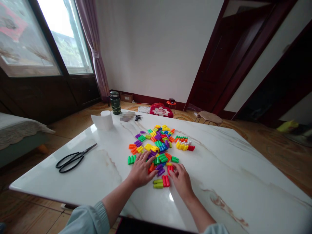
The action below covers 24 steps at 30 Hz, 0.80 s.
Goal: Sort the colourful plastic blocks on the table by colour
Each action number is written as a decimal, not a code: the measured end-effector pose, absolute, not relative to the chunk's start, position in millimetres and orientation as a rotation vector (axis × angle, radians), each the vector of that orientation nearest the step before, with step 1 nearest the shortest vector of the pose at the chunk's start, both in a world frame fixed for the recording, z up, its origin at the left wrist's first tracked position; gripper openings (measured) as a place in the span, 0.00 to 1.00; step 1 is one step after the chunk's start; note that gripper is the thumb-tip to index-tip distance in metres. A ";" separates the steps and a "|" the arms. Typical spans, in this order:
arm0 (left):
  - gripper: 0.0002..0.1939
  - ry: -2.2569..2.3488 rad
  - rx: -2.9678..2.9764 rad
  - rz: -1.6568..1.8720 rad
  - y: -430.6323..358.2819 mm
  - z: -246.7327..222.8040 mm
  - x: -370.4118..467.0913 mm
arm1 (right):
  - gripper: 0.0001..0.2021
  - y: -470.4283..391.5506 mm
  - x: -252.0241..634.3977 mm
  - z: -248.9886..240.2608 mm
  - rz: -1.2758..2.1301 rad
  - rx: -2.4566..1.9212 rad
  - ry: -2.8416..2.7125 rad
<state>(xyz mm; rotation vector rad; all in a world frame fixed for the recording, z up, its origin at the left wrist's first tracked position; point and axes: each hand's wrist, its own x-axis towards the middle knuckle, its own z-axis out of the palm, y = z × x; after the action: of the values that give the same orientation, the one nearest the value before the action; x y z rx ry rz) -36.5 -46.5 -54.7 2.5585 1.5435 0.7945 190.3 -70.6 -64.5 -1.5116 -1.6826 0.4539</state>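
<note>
My left hand [141, 170] rests with its fingers spread over the near left side of a heap of colourful plastic building blocks [161, 144]. Purple and orange pieces lie by its thumb. On the near right side of the heap, my right hand [181, 180] has its thumb and fingers closed around a red block [170, 169], partly hidden by the fingertips. Between the hands and closer to me, yellow-green blocks [158, 184] lie against an upright-turned red pair [166, 181]. Green blocks [132, 159] sit just left of my left fingers.
Black-handled scissors [73, 159] lie on the white marble-look table [234, 162] at left. A paper roll [104, 120], a camouflage bottle [115, 102], a blurred object and a small black item [138, 117] stand at the far edge. Joined block rows [183, 143] lie right of the heap.
</note>
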 end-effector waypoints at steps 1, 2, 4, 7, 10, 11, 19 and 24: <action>0.30 1.544 2.558 0.802 -46.5 -54.9 -36.7 | 0.15 -70.4 187.1 -66.8 0.461 -1.495 -1.669; 0.30 1.544 2.560 0.809 -46.4 -55.3 -36.9 | 0.14 -70.0 184.2 -68.9 0.469 -1.475 -1.658; 0.30 1.541 2.562 0.818 -45.9 -56.3 -37.2 | 0.13 -68.9 179.0 -71.1 0.483 -1.432 -1.642; 0.28 1.548 2.557 0.824 -45.3 -58.0 -36.9 | 0.12 -65.0 174.8 -69.0 0.436 -1.403 -1.639; 0.28 1.571 2.540 0.825 -45.7 -58.8 -35.7 | 0.12 -54.7 177.5 -66.3 0.222 -1.450 -1.651; 0.28 1.575 2.535 0.823 -46.1 -58.5 -35.2 | 0.14 -49.9 179.4 -66.7 0.142 -1.476 -1.655; 0.28 1.570 2.516 0.820 -47.9 -52.7 -34.8 | 0.24 -26.3 176.5 -76.6 0.026 -1.549 -1.873; 0.29 1.537 2.510 0.832 -46.3 -52.9 -36.4 | 0.20 -33.0 167.7 -72.1 0.094 -1.626 -1.730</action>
<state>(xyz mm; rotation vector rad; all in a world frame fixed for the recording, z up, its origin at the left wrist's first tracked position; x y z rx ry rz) -36.4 -46.3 -52.9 2.5097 1.5368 0.8324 167.7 -33.0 -72.1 -1.6258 -1.7296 0.0942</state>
